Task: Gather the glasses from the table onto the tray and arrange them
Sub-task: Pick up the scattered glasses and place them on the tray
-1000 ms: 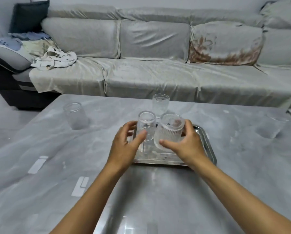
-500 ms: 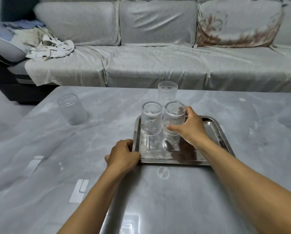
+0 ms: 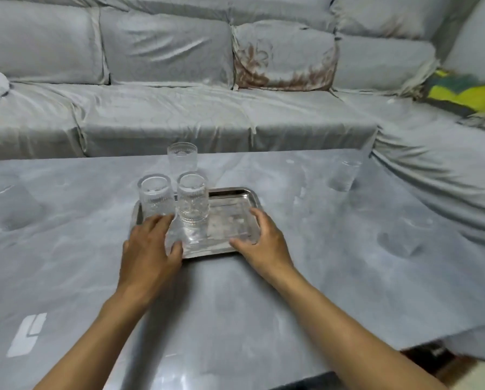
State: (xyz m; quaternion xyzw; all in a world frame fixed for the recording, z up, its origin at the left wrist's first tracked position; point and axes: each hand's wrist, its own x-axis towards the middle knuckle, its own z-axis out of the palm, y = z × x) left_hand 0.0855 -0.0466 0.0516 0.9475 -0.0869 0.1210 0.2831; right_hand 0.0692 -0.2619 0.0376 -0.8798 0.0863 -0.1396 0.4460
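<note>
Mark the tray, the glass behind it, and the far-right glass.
tray [image 3: 233,216], head view, bare floor right of the glasses.
glass behind the tray [image 3: 182,161], head view, middle of its wall.
far-right glass [image 3: 344,177], head view, middle of its side.

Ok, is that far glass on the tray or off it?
Off. The far glass stands upright on the table, beyond the tray's far rim.

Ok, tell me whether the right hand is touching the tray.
Touching. The head view shows the right hand holding the tray, with its fingers lying over the right rim and its thumb on the near edge.
</note>
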